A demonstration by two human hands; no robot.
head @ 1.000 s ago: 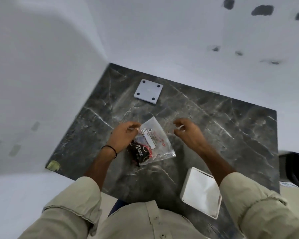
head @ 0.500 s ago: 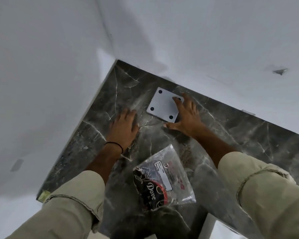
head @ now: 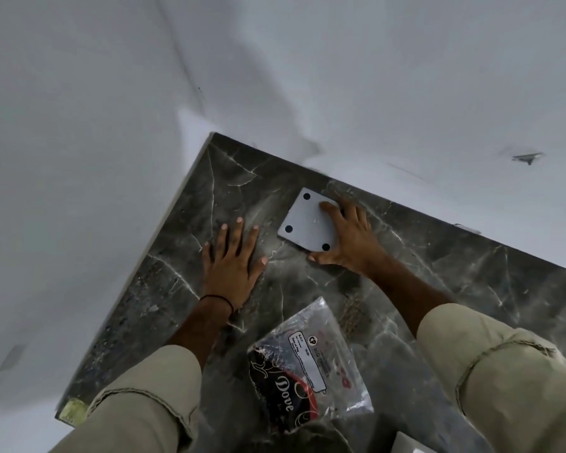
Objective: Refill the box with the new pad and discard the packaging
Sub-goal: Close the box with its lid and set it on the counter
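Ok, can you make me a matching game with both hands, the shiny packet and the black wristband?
Things:
1. left hand
2. right hand
3. plastic packet
4. black wristband

Places:
A. on the grey square
B. flat on the bare marble table
C. round a wrist
D. nearest the person, no hand touching it

Pairs: 1-B, 2-A, 3-D, 4-C

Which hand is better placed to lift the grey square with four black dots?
Right hand: its fingers lie on the grey square, thumb by its near corner. Left hand lies flat on the table.
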